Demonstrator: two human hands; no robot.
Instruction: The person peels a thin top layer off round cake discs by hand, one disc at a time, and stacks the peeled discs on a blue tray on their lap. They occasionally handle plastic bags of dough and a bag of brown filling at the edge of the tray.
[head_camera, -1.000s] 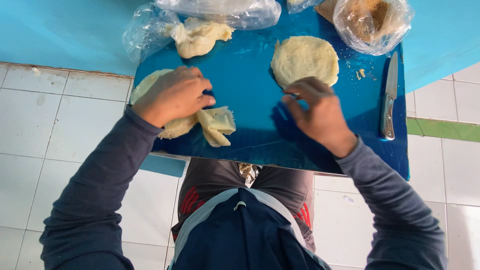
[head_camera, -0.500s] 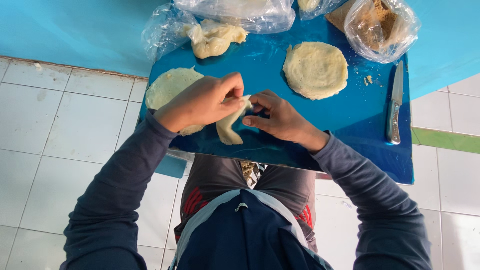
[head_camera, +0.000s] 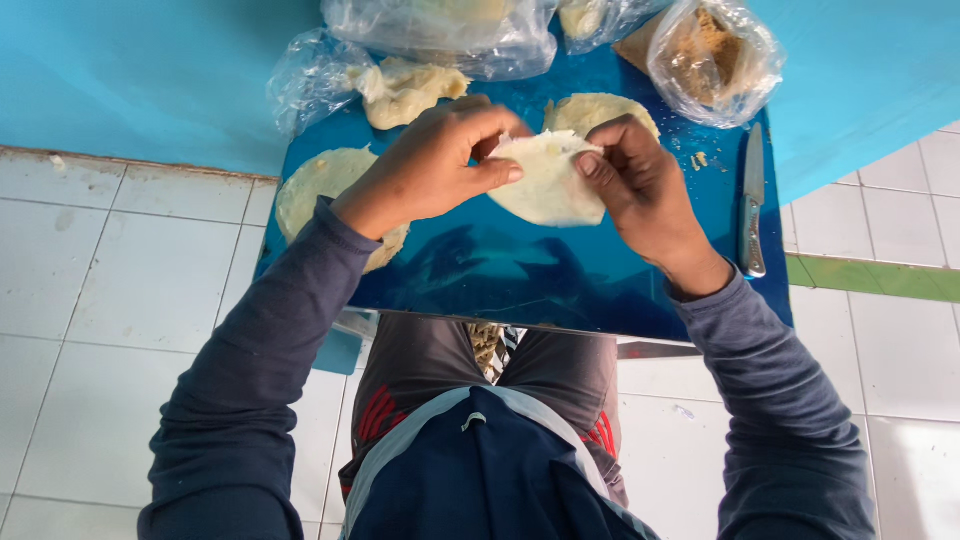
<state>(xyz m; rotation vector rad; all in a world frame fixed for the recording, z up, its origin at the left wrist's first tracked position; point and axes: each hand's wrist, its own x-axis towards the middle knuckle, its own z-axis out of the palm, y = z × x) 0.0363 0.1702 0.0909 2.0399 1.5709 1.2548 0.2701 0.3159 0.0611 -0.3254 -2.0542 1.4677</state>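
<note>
From the head view, the left hand (head_camera: 425, 170) and right hand (head_camera: 640, 185) both pinch the top edge of a thin pale round dough sheet (head_camera: 548, 180), fingers closed on it, lifting it above the shiny blue cutting board (head_camera: 520, 270).

Bare blue board (head_camera: 520, 270) below hands

Blue board (head_camera: 520, 280): flat dough round (head_camera: 310, 195) at left edge; dough lump (head_camera: 405, 92) beside crumpled clear bag (head_camera: 310, 75); clear bag of brown filling (head_camera: 712, 55) at far right corner; knife (head_camera: 752, 205) along right edge. White tiled floor (head_camera: 120, 290) below.
</note>
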